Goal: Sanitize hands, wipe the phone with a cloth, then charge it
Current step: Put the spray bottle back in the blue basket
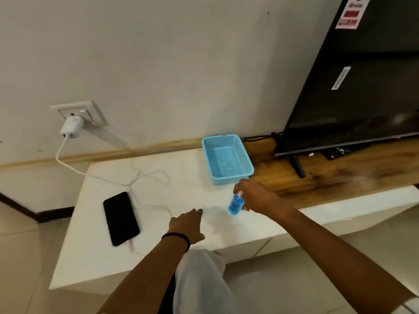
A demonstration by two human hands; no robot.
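Observation:
My right hand (254, 196) grips a small blue sanitizer bottle (235, 205) just above the white table (90, 257), nozzle toward the left. My left hand (187, 225) hovers palm down beside it, fingers stretched out and holding nothing. A black phone (120, 218) lies face up on the table's left part, with a white cable (149, 177) meeting its near end. The cable runs up to a white charger (72, 127) plugged into the wall socket (78, 111). No cloth shows.
A blue plastic basket (226, 159) stands at the back of the table, just behind my right hand. To the right a black TV (353, 87) stands on a wooden shelf (328, 175), a remote (337, 152) under it. My knee in white cloth (199, 279) is below the table edge.

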